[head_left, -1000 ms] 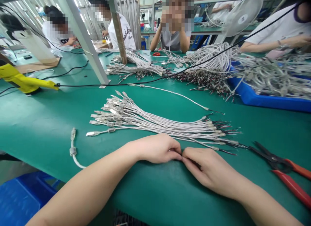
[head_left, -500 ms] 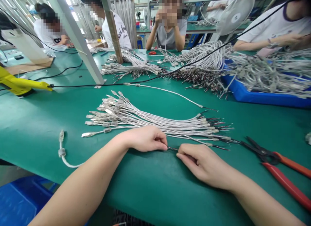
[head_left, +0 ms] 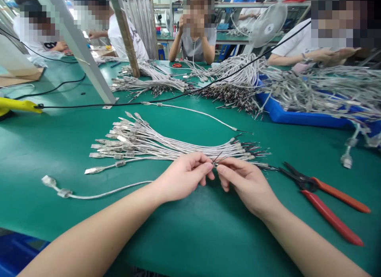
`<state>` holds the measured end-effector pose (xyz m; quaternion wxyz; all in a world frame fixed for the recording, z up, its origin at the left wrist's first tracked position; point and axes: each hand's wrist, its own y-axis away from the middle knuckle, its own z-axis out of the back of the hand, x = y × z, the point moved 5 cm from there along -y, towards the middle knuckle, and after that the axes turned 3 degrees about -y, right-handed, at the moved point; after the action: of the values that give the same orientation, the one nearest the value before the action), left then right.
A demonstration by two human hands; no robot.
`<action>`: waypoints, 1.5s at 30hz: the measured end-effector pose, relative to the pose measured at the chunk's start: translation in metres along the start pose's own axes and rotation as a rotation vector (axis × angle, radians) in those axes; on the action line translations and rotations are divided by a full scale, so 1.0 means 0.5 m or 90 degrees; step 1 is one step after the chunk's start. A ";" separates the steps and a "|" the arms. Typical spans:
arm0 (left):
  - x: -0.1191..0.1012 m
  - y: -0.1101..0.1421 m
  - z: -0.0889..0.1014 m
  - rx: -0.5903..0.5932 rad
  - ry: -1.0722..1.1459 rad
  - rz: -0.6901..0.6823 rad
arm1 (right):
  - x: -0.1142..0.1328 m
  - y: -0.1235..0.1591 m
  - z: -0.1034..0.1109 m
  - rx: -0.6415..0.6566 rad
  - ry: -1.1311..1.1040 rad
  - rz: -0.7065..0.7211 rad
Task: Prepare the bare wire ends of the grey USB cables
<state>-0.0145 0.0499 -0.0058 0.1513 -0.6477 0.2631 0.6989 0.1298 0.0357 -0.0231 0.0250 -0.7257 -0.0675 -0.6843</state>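
My left hand (head_left: 189, 176) is closed in a pinch near the stripped end of a white USB cable (head_left: 104, 194). From that hand the cable runs left across the table, ending in a clear-white plug. Thin dark wires (head_left: 218, 156) stick up between the fingertips. My right hand (head_left: 245, 181) pinches the wire ends, its fingertips almost touching the left ones. Just behind both hands lies a bundle of similar USB cables (head_left: 175, 144), plugs left and bare wires right. Red-handled pliers (head_left: 309, 183) rest with jaws apart to the right of my right hand.
A single cable (head_left: 196, 110) lies beyond the bundle. Heaped cables fill a blue tray (head_left: 291, 117) at the back right, with more piles (head_left: 232, 86) beside it. A metal post (head_left: 80, 47), a black cord (head_left: 119, 105) and a yellow tool (head_left: 20, 105) stand left. Co-workers sit across the table.
My hands have come closer together and lifted slightly, and the wires now point upward between them. More of the held cable shows at left. The view has shifted to the right.
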 end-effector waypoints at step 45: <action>-0.019 0.029 -0.016 -0.209 0.069 -0.076 | 0.020 0.036 -0.022 -0.087 -0.162 0.016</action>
<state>-0.0151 0.0349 0.0059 0.0703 -0.7151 0.1142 0.6861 0.1221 0.0172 -0.0115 -0.0247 -0.8075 -0.0140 -0.5892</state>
